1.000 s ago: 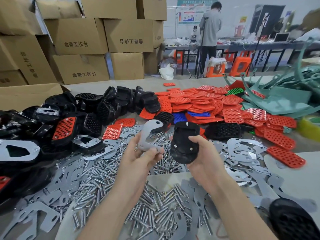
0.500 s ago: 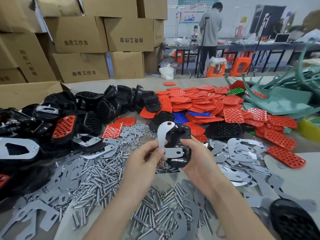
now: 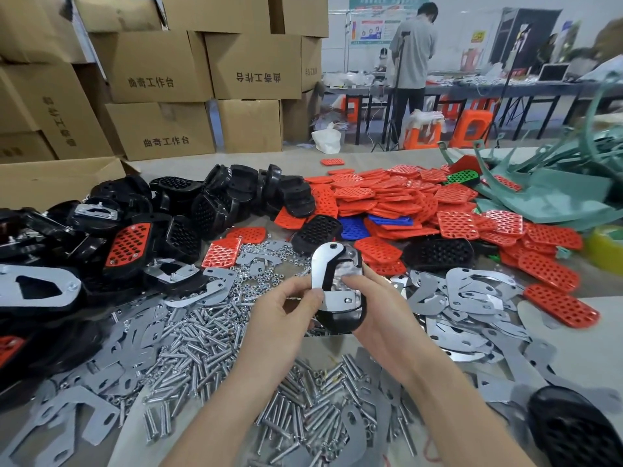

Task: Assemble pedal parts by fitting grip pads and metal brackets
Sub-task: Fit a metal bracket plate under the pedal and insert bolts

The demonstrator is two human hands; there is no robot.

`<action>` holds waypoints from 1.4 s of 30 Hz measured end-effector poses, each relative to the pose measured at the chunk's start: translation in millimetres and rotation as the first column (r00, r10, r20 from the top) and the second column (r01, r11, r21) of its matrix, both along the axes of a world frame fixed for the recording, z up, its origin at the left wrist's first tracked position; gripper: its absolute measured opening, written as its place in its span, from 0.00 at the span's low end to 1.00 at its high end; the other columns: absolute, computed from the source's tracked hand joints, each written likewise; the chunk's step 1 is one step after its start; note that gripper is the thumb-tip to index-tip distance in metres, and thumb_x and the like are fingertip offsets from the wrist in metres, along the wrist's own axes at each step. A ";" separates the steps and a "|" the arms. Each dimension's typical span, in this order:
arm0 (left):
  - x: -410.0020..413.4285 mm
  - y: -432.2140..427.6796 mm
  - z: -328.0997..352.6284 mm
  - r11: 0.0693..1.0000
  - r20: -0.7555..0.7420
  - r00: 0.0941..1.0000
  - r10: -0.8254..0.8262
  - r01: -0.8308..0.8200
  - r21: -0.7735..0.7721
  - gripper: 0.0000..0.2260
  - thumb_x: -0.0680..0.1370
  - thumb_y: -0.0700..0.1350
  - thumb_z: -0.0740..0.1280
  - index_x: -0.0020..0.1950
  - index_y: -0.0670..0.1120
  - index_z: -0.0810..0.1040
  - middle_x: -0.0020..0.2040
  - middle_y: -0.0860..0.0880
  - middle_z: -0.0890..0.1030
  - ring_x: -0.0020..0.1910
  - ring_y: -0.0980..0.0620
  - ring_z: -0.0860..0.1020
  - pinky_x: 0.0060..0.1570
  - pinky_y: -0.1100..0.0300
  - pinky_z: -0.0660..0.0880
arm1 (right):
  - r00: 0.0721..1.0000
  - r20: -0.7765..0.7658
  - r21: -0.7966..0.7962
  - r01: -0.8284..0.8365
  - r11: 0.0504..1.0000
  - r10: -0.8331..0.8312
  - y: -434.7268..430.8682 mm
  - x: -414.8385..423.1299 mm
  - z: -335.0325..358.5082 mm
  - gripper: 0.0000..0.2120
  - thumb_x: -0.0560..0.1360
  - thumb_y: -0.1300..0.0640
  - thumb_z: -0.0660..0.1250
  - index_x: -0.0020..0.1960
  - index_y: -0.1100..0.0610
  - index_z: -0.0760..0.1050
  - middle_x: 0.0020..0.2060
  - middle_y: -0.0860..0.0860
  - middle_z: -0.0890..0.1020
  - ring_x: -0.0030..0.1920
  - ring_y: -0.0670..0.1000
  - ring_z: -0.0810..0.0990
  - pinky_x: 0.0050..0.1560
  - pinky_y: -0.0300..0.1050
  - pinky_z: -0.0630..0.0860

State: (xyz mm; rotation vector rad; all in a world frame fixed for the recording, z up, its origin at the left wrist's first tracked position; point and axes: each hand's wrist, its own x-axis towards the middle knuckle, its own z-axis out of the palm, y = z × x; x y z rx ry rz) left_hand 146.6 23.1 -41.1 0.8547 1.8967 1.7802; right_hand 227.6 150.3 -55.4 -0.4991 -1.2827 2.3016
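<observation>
The pedal (image 3: 340, 320) sits between the left hand (image 3: 286, 308) and the right hand (image 3: 381, 311), with a metal bracket (image 3: 318, 267) lying on it. A heap of bolts (image 3: 202, 335) lies left of the pedal. Loose brackets (image 3: 472, 294) lie to its right. Grip pads (image 3: 381, 197) are piled behind it to the right, and more pedals (image 3: 242, 190) to the left (cardboard boxes (image 3: 161, 79) stand farther back).

The metal bracket (image 3: 325, 278) now lies seated against the black pedal (image 3: 344, 316).

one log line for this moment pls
step: fitting metal bracket onto black pedal body | left hand: pinches bracket | right hand: holds pedal body | nearby: bolts, red grip pads
</observation>
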 end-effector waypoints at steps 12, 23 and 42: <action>-7.3 -0.1 -4.3 1.000 0.052 0.999 0.003 -0.003 0.002 0.09 0.82 0.40 0.67 0.55 0.52 0.83 0.43 0.53 0.86 0.38 0.60 0.81 0.37 0.69 0.76 | 1.000 0.013 0.104 -0.018 0.994 0.016 -1.8 0.0 -1.6 0.17 0.80 0.63 0.62 0.54 0.47 0.86 0.53 0.56 0.88 0.49 0.53 0.87 0.48 0.48 0.85; -9.3 0.1 -5.3 0.999 0.042 0.999 -0.029 0.031 -0.041 0.07 0.81 0.41 0.68 0.52 0.52 0.83 0.42 0.54 0.86 0.36 0.60 0.81 0.38 0.69 0.77 | 0.999 0.030 0.119 0.020 0.993 -0.024 -2.3 -0.4 -3.1 0.16 0.83 0.63 0.61 0.55 0.49 0.86 0.54 0.57 0.87 0.50 0.55 0.87 0.51 0.53 0.84; -7.6 4.5 -8.3 0.999 -0.011 1.000 0.012 -0.013 -0.047 0.06 0.82 0.45 0.67 0.48 0.45 0.80 0.36 0.54 0.85 0.33 0.60 0.80 0.34 0.68 0.76 | 0.991 0.089 0.084 0.094 0.992 -0.102 -8.1 1.5 4.2 0.09 0.82 0.57 0.67 0.50 0.54 0.87 0.51 0.60 0.88 0.46 0.57 0.86 0.59 0.64 0.80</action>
